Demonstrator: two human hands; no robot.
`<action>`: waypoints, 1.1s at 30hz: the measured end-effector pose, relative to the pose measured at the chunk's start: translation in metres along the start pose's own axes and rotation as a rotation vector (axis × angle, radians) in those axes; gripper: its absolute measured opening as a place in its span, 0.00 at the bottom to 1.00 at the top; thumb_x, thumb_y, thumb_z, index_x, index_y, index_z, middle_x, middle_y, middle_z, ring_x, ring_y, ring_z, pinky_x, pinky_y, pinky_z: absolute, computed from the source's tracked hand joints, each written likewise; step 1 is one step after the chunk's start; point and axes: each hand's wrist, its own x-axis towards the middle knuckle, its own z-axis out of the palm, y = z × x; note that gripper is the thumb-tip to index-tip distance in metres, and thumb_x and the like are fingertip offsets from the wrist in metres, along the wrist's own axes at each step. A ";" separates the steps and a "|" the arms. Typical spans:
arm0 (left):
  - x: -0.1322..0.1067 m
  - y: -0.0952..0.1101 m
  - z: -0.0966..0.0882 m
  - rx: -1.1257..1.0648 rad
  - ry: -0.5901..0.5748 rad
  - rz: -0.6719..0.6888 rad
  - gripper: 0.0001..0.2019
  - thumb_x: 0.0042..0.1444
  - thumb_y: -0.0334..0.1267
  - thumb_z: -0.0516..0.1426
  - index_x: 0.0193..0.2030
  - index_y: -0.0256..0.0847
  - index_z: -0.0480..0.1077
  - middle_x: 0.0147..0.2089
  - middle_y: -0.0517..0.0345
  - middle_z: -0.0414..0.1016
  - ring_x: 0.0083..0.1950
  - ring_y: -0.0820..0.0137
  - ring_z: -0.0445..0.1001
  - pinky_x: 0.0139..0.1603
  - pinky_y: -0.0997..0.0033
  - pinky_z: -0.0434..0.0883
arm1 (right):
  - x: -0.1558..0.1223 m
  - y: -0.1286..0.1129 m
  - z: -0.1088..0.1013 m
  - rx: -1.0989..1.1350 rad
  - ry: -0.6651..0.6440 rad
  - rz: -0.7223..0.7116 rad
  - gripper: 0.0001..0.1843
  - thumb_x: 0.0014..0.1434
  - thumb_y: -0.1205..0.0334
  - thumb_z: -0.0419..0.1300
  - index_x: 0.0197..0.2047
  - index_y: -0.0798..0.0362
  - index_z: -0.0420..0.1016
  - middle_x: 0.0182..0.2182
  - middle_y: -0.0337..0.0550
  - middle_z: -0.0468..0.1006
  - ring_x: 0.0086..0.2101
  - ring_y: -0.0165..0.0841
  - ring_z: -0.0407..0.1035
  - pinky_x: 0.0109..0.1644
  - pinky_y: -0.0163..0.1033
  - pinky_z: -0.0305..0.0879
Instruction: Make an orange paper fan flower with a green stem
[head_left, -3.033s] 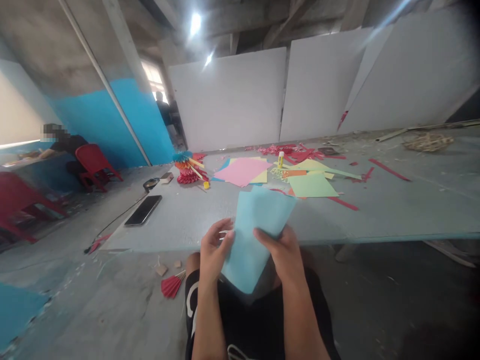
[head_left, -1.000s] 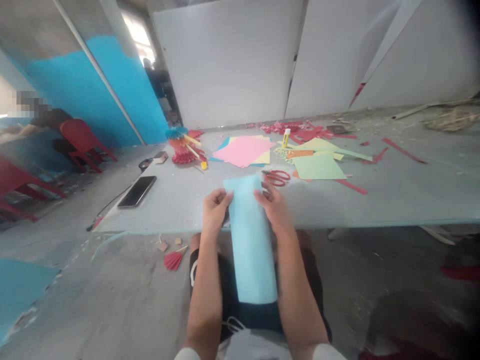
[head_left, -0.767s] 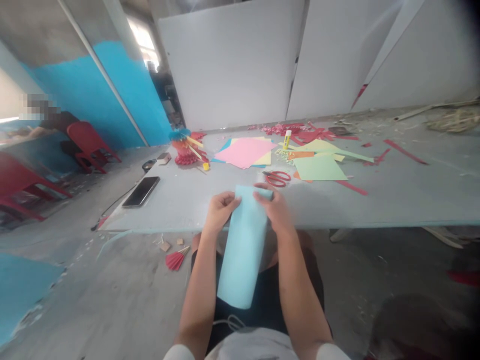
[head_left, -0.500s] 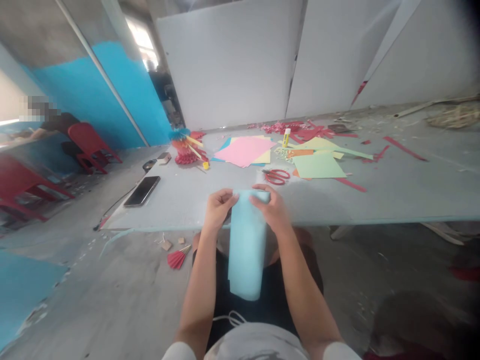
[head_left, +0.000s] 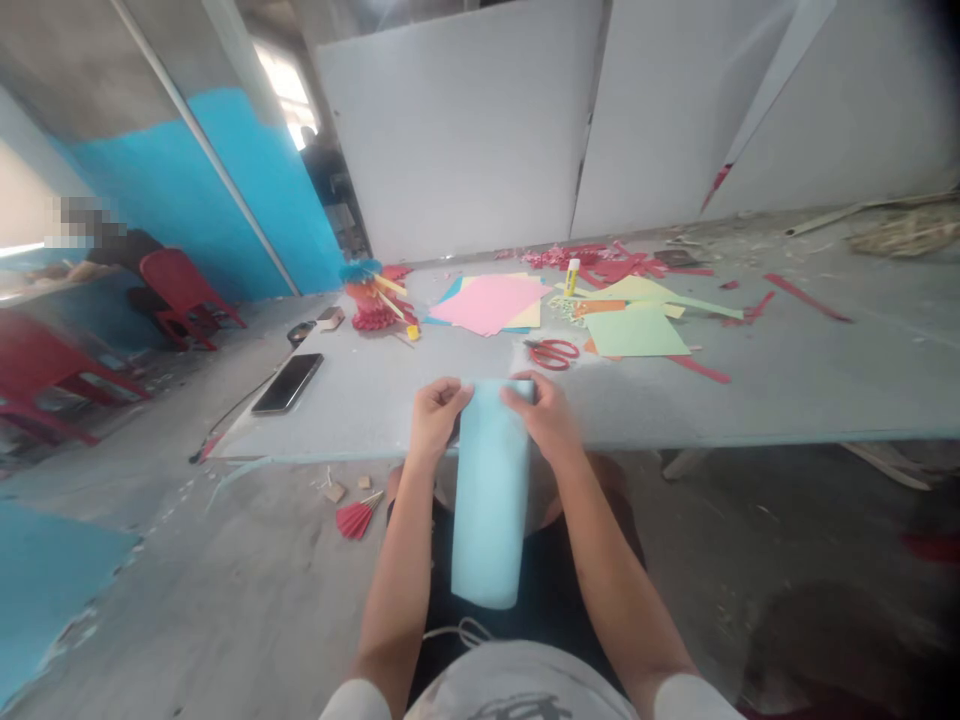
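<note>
A long light-blue paper sheet [head_left: 489,500] hangs from the near edge of the low grey board [head_left: 787,385] down over my lap. My left hand [head_left: 436,418] pinches its top left corner, fingers closed on the paper. My right hand [head_left: 546,418] pinches the top right corner the same way. Both hands rest at the board's front edge. Red scissors [head_left: 553,352] lie just beyond my right hand.
On the board lie a black phone [head_left: 288,383], a pink sheet [head_left: 491,301] on a stack, a green sheet [head_left: 634,333], a glue stick [head_left: 573,276], red paper scraps [head_left: 600,262] and folded paper fans [head_left: 371,300]. A red fan [head_left: 356,518] lies on the floor. Red chairs [head_left: 184,298] and a person are at left.
Three seconds ago I held the sheet up, wider and tilted. Since then it has been brought to the board's edge as a narrow strip, and both hands have pinched its top corners.
</note>
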 end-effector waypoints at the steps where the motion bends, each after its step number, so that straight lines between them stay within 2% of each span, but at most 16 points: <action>1: 0.000 0.000 0.000 -0.002 -0.003 0.005 0.19 0.51 0.51 0.69 0.29 0.37 0.71 0.22 0.67 0.57 0.23 0.80 0.53 0.23 0.77 0.50 | 0.000 0.000 0.000 -0.005 -0.002 0.003 0.17 0.53 0.48 0.68 0.38 0.51 0.75 0.29 0.36 0.73 0.30 0.33 0.64 0.36 0.38 0.61; 10: 0.003 -0.007 -0.002 -0.027 0.018 -0.020 0.19 0.48 0.51 0.71 0.32 0.37 0.74 0.24 0.64 0.66 0.24 0.78 0.60 0.25 0.77 0.56 | 0.002 0.004 0.003 -0.003 0.015 -0.029 0.16 0.52 0.48 0.68 0.36 0.52 0.75 0.27 0.35 0.71 0.29 0.32 0.62 0.33 0.36 0.57; 17: 0.004 -0.010 -0.003 -0.009 0.030 -0.003 0.18 0.49 0.50 0.70 0.32 0.37 0.74 0.22 0.66 0.62 0.23 0.79 0.57 0.25 0.76 0.53 | 0.003 0.005 0.003 0.025 0.016 -0.017 0.16 0.52 0.48 0.69 0.36 0.51 0.75 0.27 0.35 0.71 0.29 0.32 0.61 0.34 0.37 0.58; 23: 0.004 -0.005 -0.001 -0.041 0.087 0.025 0.18 0.46 0.49 0.72 0.32 0.37 0.75 0.22 0.66 0.63 0.24 0.79 0.57 0.26 0.76 0.55 | 0.005 0.007 0.005 0.191 -0.007 0.061 0.16 0.53 0.48 0.68 0.34 0.51 0.75 0.25 0.35 0.69 0.28 0.32 0.62 0.31 0.37 0.58; 29: 0.002 -0.003 0.000 -0.039 0.125 0.027 0.19 0.45 0.50 0.72 0.32 0.37 0.76 0.23 0.65 0.66 0.24 0.78 0.59 0.27 0.75 0.56 | 0.007 0.011 0.005 0.242 0.009 0.058 0.18 0.57 0.45 0.65 0.30 0.52 0.72 0.23 0.35 0.65 0.26 0.30 0.58 0.30 0.36 0.53; 33: 0.003 -0.002 0.001 -0.055 0.151 0.024 0.19 0.44 0.50 0.73 0.32 0.37 0.77 0.22 0.65 0.66 0.24 0.79 0.59 0.26 0.75 0.56 | 0.008 0.013 0.007 0.290 0.028 0.041 0.20 0.59 0.44 0.62 0.27 0.51 0.66 0.22 0.34 0.61 0.26 0.29 0.54 0.30 0.37 0.50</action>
